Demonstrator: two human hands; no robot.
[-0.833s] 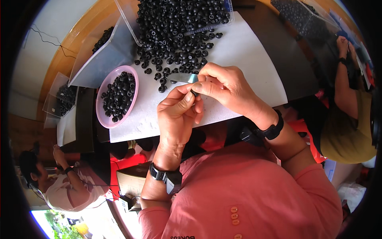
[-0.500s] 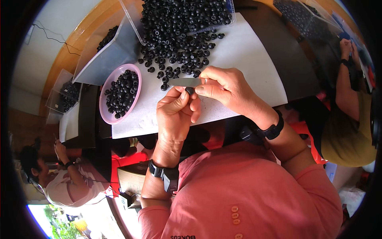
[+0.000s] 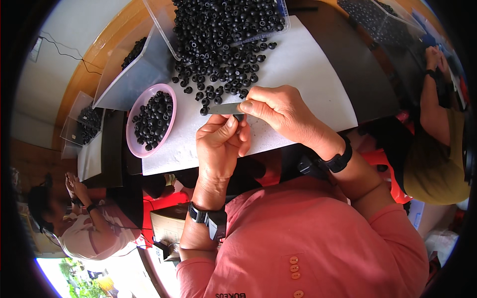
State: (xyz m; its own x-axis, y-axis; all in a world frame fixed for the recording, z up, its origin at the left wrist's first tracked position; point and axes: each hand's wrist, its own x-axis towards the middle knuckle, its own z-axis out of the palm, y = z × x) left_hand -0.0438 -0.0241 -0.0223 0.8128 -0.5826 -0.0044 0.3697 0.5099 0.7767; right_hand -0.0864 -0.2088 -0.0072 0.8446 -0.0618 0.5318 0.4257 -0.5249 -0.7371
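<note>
My left hand (image 3: 219,144) pinches a small black rubber piece (image 3: 239,117) between thumb and fingers, just above the near edge of the white sheet (image 3: 308,64). My right hand (image 3: 279,111) grips a flat grey metal blade (image 3: 224,108), its edge laid against that piece. A heap of small black rubber pieces (image 3: 218,44) lies right behind both hands, spilling from a clear tray (image 3: 281,15). A pink bowl (image 3: 133,133) partly filled with the same black pieces stands to the left of my left hand.
A clear tray (image 3: 124,79) with more black pieces sits at the far left, smaller clear trays (image 3: 82,121) beyond it. Another person sits at lower left (image 3: 84,223), and one at right (image 3: 437,109) works with hands raised. A dark table surface (image 3: 357,64) lies at right.
Both hands have shifted slightly toward me and to the left together. The blade stays against the small black piece in my left fingers.
</note>
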